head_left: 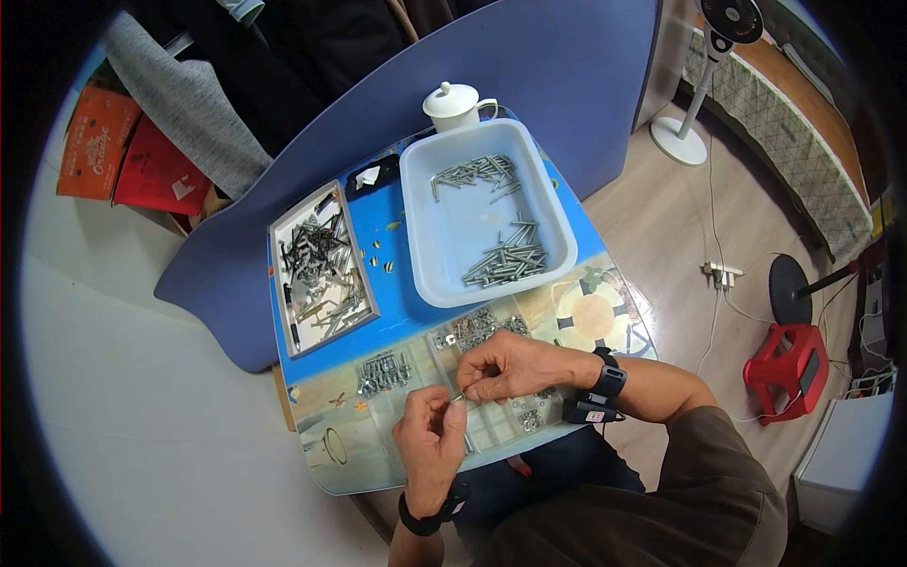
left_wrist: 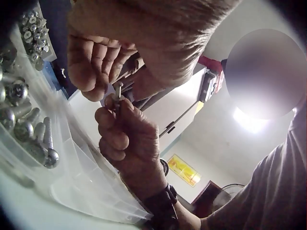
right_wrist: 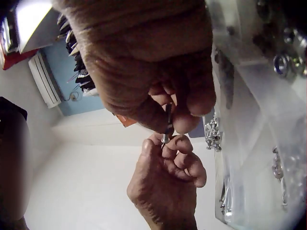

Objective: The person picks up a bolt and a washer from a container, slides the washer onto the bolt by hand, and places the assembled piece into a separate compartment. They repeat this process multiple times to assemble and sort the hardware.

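Note:
Both hands meet above the clear compartment box at the table's near edge. The left hand pinches one end of a small metal screw between thumb and fingertips. From the other side, the right hand grips the screw with thumb and curled index finger. In the left wrist view, the screw stands between the left hand and the right hand. The right wrist view shows the screw's dark shaft at the right fingertips; its silver end touches the left hand's fingertips. Fingers partly hide it.
Beyond the box stands a white tub with long bolts. A shallow tray of mixed screws lies to the left, near a pile of screws. A lidded white cup stands behind the tub, against a blue partition.

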The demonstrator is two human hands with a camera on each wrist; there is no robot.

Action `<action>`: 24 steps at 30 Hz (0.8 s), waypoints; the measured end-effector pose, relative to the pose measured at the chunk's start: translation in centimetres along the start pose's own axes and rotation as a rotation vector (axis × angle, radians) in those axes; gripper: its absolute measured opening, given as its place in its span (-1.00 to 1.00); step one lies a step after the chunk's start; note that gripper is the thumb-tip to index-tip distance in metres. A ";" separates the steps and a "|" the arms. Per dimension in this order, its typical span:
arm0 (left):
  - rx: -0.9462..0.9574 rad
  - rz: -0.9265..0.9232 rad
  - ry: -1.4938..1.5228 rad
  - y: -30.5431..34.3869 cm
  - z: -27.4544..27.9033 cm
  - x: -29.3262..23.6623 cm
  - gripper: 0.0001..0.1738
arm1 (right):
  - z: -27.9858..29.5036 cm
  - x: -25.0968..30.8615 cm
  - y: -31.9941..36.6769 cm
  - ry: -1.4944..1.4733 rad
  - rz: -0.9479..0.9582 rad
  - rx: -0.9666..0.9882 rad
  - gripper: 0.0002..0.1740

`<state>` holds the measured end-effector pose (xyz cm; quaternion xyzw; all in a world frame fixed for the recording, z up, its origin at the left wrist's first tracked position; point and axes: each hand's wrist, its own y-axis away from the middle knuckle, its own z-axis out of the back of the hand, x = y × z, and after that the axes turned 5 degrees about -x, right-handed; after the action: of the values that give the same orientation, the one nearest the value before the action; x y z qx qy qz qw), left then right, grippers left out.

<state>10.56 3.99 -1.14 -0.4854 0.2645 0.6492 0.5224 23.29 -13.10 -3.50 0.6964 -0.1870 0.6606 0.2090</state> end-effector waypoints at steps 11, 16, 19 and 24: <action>0.059 0.090 -0.141 0.0 0.5 1.0 -0.83 | 0.1 0.0 -0.1 0.015 0.017 0.002 -0.86; 0.130 0.190 -0.162 -0.3 0.7 1.1 -0.78 | 0.0 0.1 0.0 0.046 0.023 -0.006 -0.87; 0.026 0.024 -0.051 -0.3 -0.2 0.3 -0.81 | 0.1 0.4 0.0 0.003 -0.024 -0.004 -0.88; -0.012 0.000 -0.017 0.4 -0.3 0.8 -0.85 | 0.0 0.5 0.0 0.008 0.000 -0.018 -0.87</action>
<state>10.32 3.92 -2.06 -0.4829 0.2563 0.6549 0.5217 23.29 -13.09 -2.99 0.6917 -0.1921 0.6618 0.2161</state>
